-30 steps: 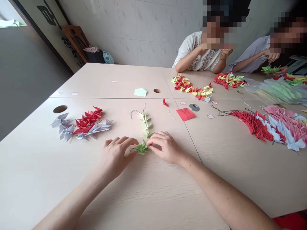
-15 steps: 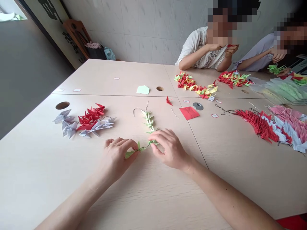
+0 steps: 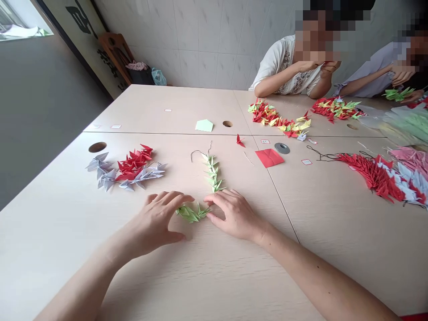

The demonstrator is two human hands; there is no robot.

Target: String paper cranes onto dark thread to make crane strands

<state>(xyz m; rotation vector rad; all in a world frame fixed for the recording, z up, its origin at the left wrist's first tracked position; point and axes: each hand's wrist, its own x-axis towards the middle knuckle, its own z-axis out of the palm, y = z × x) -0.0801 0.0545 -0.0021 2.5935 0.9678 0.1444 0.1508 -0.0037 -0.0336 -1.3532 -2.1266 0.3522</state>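
A string of light green paper cranes [image 3: 213, 171] runs down the table toward me and bends left beneath my hands. My right hand [image 3: 234, 214] has its thumb and bent fingers closed around the strand at the bend; its fingertips partly hide the thread there. Left of it, my left hand [image 3: 160, 220] is open, thumb and fingers spread wide around the green cranes at the near end [image 3: 190, 214]. Beyond my left hand lies a strand of red cranes [image 3: 133, 164] and pale lilac cranes [image 3: 107, 176].
A red paper square [image 3: 269, 158], a single red crane [image 3: 240, 141], a grey ring-shaped spool [image 3: 281, 148] and a pale green paper [image 3: 204, 125] lie beyond. Red-and-white strands [image 3: 377, 178] are at right. Two people sit across, handling folded pieces near colourful crane piles [image 3: 277, 118].
My left hand has let go of the green crane and spread its fingers. Cranes at the near end now sit bunched between my hands. The view has shifted slightly left.
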